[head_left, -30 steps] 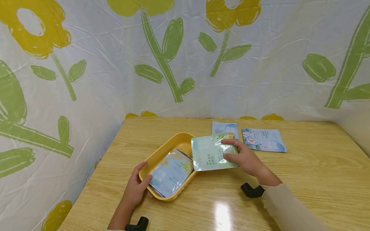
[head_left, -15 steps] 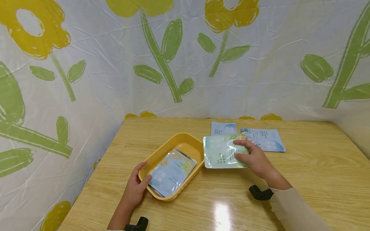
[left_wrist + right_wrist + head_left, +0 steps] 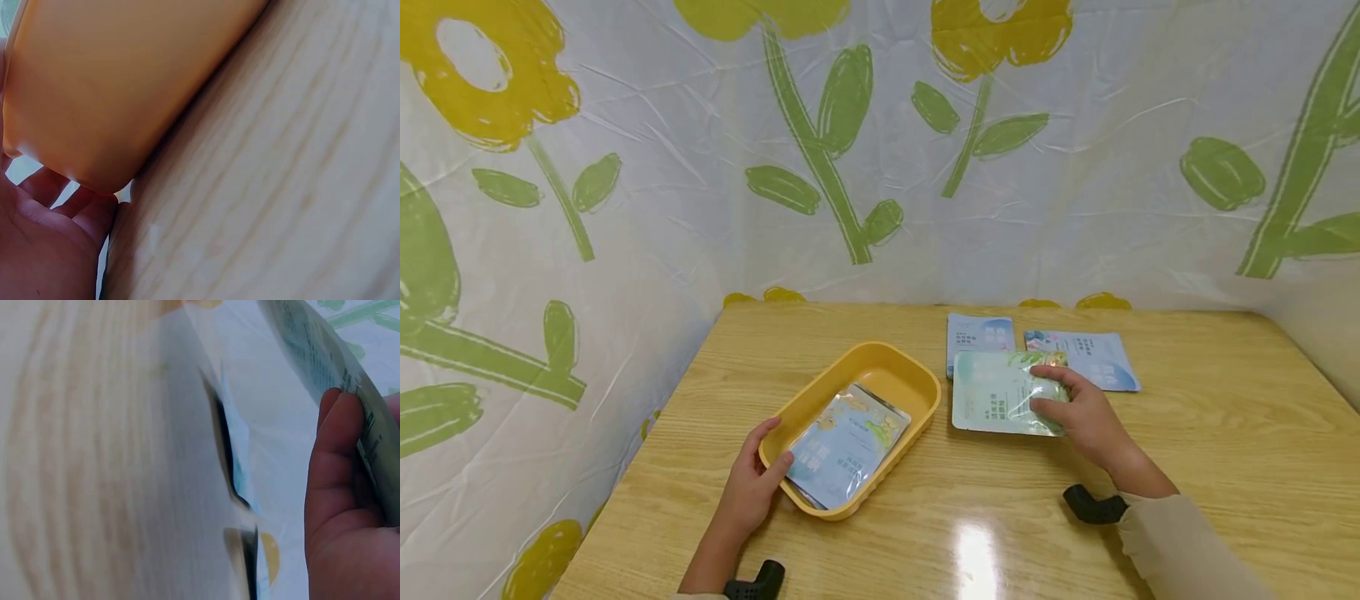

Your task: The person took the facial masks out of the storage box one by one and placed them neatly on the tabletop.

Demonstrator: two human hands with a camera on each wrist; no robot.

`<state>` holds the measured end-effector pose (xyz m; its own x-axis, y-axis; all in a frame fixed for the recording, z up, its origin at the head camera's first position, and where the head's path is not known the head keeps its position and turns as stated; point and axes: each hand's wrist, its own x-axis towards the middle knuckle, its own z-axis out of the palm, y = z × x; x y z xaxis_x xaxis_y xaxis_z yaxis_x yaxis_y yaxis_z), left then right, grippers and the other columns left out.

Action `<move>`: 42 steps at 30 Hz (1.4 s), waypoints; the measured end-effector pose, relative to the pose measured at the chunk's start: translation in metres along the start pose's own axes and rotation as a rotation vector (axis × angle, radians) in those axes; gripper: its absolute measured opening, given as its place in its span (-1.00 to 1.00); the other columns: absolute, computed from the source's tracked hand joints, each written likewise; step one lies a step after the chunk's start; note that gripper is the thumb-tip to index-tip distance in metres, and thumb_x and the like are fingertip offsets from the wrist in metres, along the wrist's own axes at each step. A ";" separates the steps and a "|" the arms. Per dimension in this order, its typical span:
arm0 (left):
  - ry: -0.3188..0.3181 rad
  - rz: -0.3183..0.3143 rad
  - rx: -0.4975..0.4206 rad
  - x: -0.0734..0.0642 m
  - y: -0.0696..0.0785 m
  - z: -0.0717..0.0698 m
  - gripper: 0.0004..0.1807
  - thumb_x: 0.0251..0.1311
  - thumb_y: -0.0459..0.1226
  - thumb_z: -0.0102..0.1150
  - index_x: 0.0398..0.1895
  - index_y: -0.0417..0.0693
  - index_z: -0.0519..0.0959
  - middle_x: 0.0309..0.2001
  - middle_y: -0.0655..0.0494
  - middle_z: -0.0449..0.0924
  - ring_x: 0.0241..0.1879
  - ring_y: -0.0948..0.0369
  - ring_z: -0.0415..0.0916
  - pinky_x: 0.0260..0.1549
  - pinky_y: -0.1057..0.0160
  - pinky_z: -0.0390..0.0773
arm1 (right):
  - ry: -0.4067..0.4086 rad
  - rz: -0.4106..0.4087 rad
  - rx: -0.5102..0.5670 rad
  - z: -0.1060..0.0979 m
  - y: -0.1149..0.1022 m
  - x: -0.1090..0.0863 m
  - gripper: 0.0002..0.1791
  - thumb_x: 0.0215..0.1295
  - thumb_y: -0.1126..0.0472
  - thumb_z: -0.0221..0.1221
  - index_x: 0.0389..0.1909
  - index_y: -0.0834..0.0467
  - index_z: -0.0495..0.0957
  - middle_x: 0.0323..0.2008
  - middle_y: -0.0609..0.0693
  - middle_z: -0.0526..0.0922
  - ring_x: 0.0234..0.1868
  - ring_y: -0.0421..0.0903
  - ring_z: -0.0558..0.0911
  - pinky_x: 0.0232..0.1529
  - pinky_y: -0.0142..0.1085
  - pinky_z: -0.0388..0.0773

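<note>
My right hand [image 3: 1086,417] pinches a pale green face mask sachet [image 3: 996,396] by its right end, thumb and fingers on opposite faces. In the right wrist view the sachet [image 3: 350,375] is held up off the table. My left hand [image 3: 752,487] grips the near left corner of a yellow plastic basket [image 3: 917,396], thumb over the rim and fingers outside. Inside the basket lies a stack of sachets, a light blue one [image 3: 850,446] on top. The left wrist view shows fingers under the basket's outer wall [image 3: 137,69].
Two blue sachets lie flat at the back of the table: one [image 3: 977,329] partly behind the green sachet, the other [image 3: 1105,358] to its right. The wooden table [image 3: 1225,467] ends at a flower-print curtain [image 3: 685,208].
My right hand has carried the green sachet rightward, from over the basket's right rim to in front of the two blue sachets. The left hand and basket have stayed put.
</note>
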<state>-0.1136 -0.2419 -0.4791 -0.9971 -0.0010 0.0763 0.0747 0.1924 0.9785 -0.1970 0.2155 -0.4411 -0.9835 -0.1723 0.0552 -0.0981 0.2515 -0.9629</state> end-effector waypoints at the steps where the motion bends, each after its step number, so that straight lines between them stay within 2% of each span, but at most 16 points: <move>1: -0.001 -0.002 0.000 0.000 0.000 0.000 -0.38 0.43 -0.39 0.10 0.47 -0.28 0.14 0.40 -0.38 0.11 0.33 -0.25 0.22 0.02 0.53 0.42 | -0.003 0.009 -0.005 0.000 0.001 0.000 -0.44 0.36 0.36 0.22 0.32 0.44 0.32 -0.05 0.15 0.55 -0.30 -0.30 0.61 -0.34 -0.42 0.58; 7: -0.002 -0.011 -0.005 0.000 0.001 0.000 -0.38 0.43 -0.38 0.09 0.48 -0.27 0.13 0.39 -0.37 0.11 0.32 -0.25 0.24 0.01 0.52 0.43 | -0.044 0.032 -0.048 0.005 0.009 -0.001 -0.42 0.36 0.33 0.24 0.32 0.44 0.33 0.10 0.32 0.51 -0.17 -0.34 0.56 -0.20 -0.47 0.52; 9: -0.001 -0.013 -0.005 0.000 0.001 0.001 -0.38 0.43 -0.38 0.09 0.48 -0.27 0.13 0.39 -0.37 0.12 0.32 -0.24 0.24 0.01 0.52 0.43 | -0.053 0.038 -0.067 0.008 0.011 -0.002 -0.42 0.35 0.31 0.25 0.32 0.43 0.34 0.17 0.36 0.46 -0.05 -0.26 0.53 -0.14 -0.50 0.48; 11: -0.002 -0.015 -0.007 0.000 0.001 0.001 -0.38 0.43 -0.38 0.09 0.48 -0.26 0.13 0.39 -0.36 0.12 0.32 -0.24 0.24 0.01 0.52 0.44 | -0.062 0.045 -0.079 0.010 0.013 -0.003 -0.42 0.34 0.30 0.27 0.32 0.43 0.36 0.23 0.38 0.42 0.12 -0.10 0.48 -0.05 -0.50 0.44; 13: -0.001 -0.015 -0.011 0.000 0.001 0.001 -0.38 0.43 -0.38 0.09 0.48 -0.26 0.13 0.40 -0.36 0.11 0.32 -0.24 0.24 0.01 0.52 0.43 | -0.067 0.045 -0.100 0.012 0.013 -0.005 -0.41 0.33 0.30 0.28 0.31 0.42 0.38 0.32 0.38 0.33 0.33 0.10 0.31 0.17 -0.35 0.38; 16: -0.001 -0.014 -0.016 0.001 0.001 0.001 -0.38 0.43 -0.38 0.10 0.47 -0.26 0.13 0.41 -0.36 0.10 0.34 -0.24 0.21 0.03 0.52 0.42 | -0.079 0.038 -0.114 0.014 0.013 -0.005 -0.41 0.30 0.31 0.29 0.29 0.44 0.38 0.36 0.41 0.26 0.47 0.32 0.07 0.35 0.01 0.22; 18: 0.000 -0.014 -0.015 0.001 0.001 0.001 -0.38 0.43 -0.38 0.10 0.47 -0.26 0.13 0.42 -0.35 0.09 0.36 -0.23 0.20 0.04 0.52 0.41 | -0.085 0.036 -0.125 0.016 0.013 -0.006 -0.41 0.29 0.32 0.30 0.28 0.45 0.38 0.36 0.42 0.26 0.48 0.37 -0.01 0.35 0.21 0.10; 21: 0.002 -0.014 -0.009 0.001 0.001 0.001 -0.38 0.43 -0.38 0.10 0.47 -0.26 0.13 0.43 -0.35 0.08 0.37 -0.22 0.18 0.05 0.53 0.40 | -0.093 0.049 -0.163 0.018 0.012 -0.006 -0.41 0.30 0.29 0.30 0.28 0.44 0.39 0.33 0.43 0.29 0.46 0.40 0.04 0.32 0.27 0.12; 28: 0.001 -0.013 -0.006 0.000 0.002 0.001 -0.38 0.43 -0.38 0.10 0.47 -0.26 0.13 0.43 -0.35 0.08 0.37 -0.23 0.18 0.05 0.53 0.40 | -0.108 0.074 -0.239 0.022 0.010 -0.007 -0.40 0.30 0.22 0.31 0.27 0.42 0.41 0.35 0.45 0.28 0.43 0.41 0.10 0.31 0.27 0.16; 35: -0.002 -0.014 -0.007 0.000 0.002 0.001 -0.37 0.43 -0.37 0.10 0.47 -0.26 0.13 0.43 -0.35 0.08 0.36 -0.23 0.19 0.05 0.53 0.40 | -0.121 0.056 -0.328 0.025 0.006 -0.006 -0.41 0.28 0.17 0.33 0.25 0.39 0.45 0.30 0.44 0.36 0.37 0.40 0.22 0.28 0.26 0.19; 42: 0.000 -0.013 -0.001 0.000 0.002 0.001 -0.38 0.43 -0.38 0.10 0.47 -0.25 0.14 0.42 -0.35 0.10 0.35 -0.23 0.22 0.04 0.52 0.41 | -0.134 0.050 -0.369 0.026 0.003 -0.005 -0.37 0.31 0.13 0.32 0.28 0.38 0.42 0.30 0.44 0.36 0.34 0.38 0.29 0.25 0.22 0.25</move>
<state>-0.1130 -0.2407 -0.4775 -0.9980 -0.0031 0.0636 0.0619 0.1909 0.9796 -0.1882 0.1922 -0.4510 -0.9621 -0.2684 -0.0476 -0.1232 0.5841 -0.8023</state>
